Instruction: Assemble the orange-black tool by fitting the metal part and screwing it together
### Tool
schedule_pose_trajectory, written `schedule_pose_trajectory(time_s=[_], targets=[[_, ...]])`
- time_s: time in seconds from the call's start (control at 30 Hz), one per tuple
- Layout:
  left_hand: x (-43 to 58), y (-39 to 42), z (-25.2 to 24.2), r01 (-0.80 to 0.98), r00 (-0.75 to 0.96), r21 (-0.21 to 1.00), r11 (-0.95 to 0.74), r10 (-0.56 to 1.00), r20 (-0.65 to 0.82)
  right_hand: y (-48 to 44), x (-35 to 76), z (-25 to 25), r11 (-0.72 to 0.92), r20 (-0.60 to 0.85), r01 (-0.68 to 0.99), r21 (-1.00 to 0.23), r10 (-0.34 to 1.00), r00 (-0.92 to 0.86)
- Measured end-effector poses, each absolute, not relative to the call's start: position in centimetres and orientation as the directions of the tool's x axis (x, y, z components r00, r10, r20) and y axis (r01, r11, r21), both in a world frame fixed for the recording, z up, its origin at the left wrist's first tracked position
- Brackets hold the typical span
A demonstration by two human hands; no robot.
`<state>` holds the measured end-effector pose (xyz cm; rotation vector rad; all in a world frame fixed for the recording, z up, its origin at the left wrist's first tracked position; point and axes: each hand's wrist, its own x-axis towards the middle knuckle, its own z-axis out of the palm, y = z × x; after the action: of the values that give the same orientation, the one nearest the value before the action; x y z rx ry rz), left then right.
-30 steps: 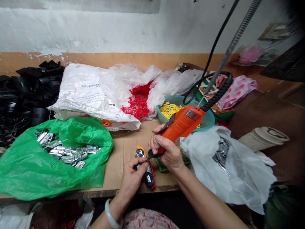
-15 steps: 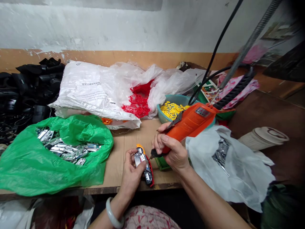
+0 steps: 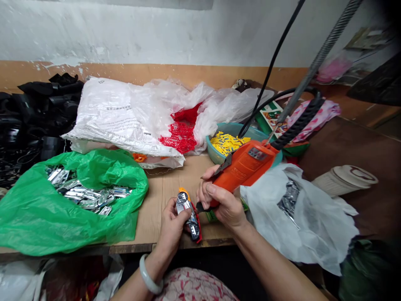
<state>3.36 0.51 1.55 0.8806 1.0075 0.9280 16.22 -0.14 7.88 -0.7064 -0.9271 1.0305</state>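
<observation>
Fingers point(image 3: 171, 209) of our left hand point(image 3: 173, 225) are wrapped about a small assembly point(image 3: 189, 212) of orange plastic, silvery metal and a red-and-black lower end. They hold it just over the near edge of the bare wooden table point(image 3: 163, 188), a little to the right of the crumpled green plastic bag point(image 3: 46, 221). Our right hand point(image 3: 224, 205), further right of that bag, is clenched round the nose of an orange electric screwdriver point(image 3: 246, 167). Its dark tip meets the small assembly on the side away from the bag; whether the bit sits in a screw head we cannot tell, as it is too small to see. We judge that the work goes best if we brace the left wrist on the table edge so the piece cannot twist. The driver should run in line with the fastener, and we press lightly before touching the trigger lever under our forefinger. The black coiled cable point(image 3: 297, 123) rising up and away from the bag could tug the tool sideways, so we should leave it slack. Silvery metal strips point(image 3: 87, 198) lie in the mouth of the green bag. A teal plastic bowl point(image 3: 216, 156) of yellow pieces point(image 3: 227, 143) stands behind the driver, well right of the bag.
</observation>
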Motion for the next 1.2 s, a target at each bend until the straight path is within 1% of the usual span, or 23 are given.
schedule_pose_trajectory(time_s=[0.27,0.47,1.03,1.2], targets=[[3.4,0.5,1.3,-0.244,0.277,0.902,0.355,0.917,-0.286,-0.1,16.1,7.6,0.360,0.302,-0.397,-0.845,0.932,0.202],[3.5,0.6,1.1,-0.247,0.280,0.903,0.351,0.918,-0.280,0.0,15.8,7.6,0.344,0.277,-0.392,-0.853,0.936,0.219],[3.2,0.6,0.4,-0.304,0.276,0.898,0.319,0.931,-0.238,0.0,15.5,7.4,0.371,0.296,-0.398,-0.839,0.925,0.239],[3.1,0.6,0.1,-0.279,0.269,0.917,0.284,0.940,-0.209,0.1,15.5,7.4,0.384,0.292,-0.398,-0.833,0.917,0.273]])
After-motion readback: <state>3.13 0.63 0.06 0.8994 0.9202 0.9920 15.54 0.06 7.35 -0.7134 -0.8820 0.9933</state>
